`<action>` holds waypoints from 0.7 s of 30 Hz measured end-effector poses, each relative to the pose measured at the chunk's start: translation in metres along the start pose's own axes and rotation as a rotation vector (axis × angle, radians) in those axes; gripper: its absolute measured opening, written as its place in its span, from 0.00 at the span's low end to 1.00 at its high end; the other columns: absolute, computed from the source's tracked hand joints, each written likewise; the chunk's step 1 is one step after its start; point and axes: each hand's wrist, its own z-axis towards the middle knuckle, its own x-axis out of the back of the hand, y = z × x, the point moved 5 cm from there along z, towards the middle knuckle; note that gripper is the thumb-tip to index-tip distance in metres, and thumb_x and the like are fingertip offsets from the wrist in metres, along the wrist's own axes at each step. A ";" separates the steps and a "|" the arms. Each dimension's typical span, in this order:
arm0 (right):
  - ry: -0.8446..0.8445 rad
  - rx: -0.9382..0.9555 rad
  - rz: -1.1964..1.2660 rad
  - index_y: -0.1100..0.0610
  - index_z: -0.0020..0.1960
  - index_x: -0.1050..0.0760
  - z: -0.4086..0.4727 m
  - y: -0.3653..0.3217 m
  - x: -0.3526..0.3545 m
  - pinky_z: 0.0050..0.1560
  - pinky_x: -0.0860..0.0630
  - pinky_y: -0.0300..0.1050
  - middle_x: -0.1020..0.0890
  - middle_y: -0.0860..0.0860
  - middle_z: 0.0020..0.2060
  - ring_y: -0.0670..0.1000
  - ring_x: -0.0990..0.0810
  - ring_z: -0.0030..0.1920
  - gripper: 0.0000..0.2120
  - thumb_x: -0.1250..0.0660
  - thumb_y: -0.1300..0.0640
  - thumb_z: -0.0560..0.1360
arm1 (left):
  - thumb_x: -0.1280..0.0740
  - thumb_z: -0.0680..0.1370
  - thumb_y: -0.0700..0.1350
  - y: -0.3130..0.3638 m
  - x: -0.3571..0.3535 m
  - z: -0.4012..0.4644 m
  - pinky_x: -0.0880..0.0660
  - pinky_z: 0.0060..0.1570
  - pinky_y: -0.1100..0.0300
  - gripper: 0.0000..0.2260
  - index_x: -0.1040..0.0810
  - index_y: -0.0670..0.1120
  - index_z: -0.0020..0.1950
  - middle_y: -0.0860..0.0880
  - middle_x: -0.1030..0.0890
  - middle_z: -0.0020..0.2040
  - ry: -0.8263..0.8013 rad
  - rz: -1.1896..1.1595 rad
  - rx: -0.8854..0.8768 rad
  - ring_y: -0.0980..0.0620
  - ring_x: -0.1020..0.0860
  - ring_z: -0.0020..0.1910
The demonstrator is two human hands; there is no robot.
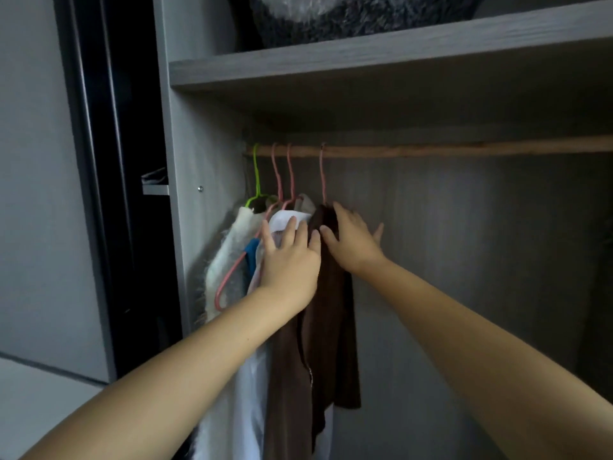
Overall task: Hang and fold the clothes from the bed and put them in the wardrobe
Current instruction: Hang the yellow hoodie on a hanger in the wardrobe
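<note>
Several garments hang on a wooden rail [431, 149] at the left end of the open wardrobe. A brown zipped garment [331, 327] hangs rightmost on a pink hanger [321, 174]. To its left hang a white garment [285, 219] and a fluffy cream one [229, 247], on pink hangers and a green hanger [256, 174]. My left hand [288, 260] lies with straight fingers on the white garment's shoulder. My right hand [351, 244] rests flat with spread fingers on the brown garment's top.
A grey shelf [365, 61] runs above the rail with a dark fluffy bundle [348, 18] on it. The wardrobe's side panel [185, 194] stands left of the clothes, with a dark door edge [99, 161] beyond. The rail right of the brown garment is bare.
</note>
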 end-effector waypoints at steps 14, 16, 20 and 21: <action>-0.003 -0.675 0.002 0.56 0.61 0.24 -0.377 0.224 0.063 0.57 0.25 0.50 0.19 0.56 0.55 0.57 0.21 0.55 0.15 0.41 0.61 0.77 | 0.35 0.74 0.38 0.270 -0.028 -0.170 0.28 0.54 0.49 0.15 0.21 0.44 0.61 0.43 0.21 0.56 -0.153 -0.890 -0.466 0.41 0.24 0.56; -0.033 -0.809 0.004 0.54 0.57 0.22 -0.449 0.239 0.076 0.52 0.23 0.50 0.16 0.52 0.48 0.56 0.18 0.48 0.14 0.42 0.60 0.76 | 0.36 0.75 0.38 0.318 -0.025 -0.206 0.26 0.51 0.49 0.14 0.21 0.44 0.60 0.45 0.21 0.53 -0.249 -0.969 -0.546 0.43 0.25 0.55; -0.083 -1.009 -0.052 0.52 0.51 0.21 -0.566 0.252 0.114 0.50 0.22 0.50 0.16 0.48 0.41 0.55 0.18 0.43 0.12 0.43 0.59 0.76 | 0.38 0.76 0.38 0.407 0.012 -0.276 0.24 0.46 0.49 0.12 0.19 0.45 0.56 0.46 0.20 0.48 -0.363 -1.090 -0.753 0.44 0.24 0.51; -0.084 -1.052 -0.081 0.53 0.51 0.21 -0.594 0.254 0.127 0.51 0.22 0.51 0.16 0.50 0.42 0.57 0.18 0.45 0.12 0.43 0.59 0.76 | 0.38 0.76 0.38 0.427 0.027 -0.295 0.24 0.44 0.51 0.11 0.19 0.46 0.54 0.47 0.20 0.47 -0.375 -1.102 -0.800 0.45 0.23 0.50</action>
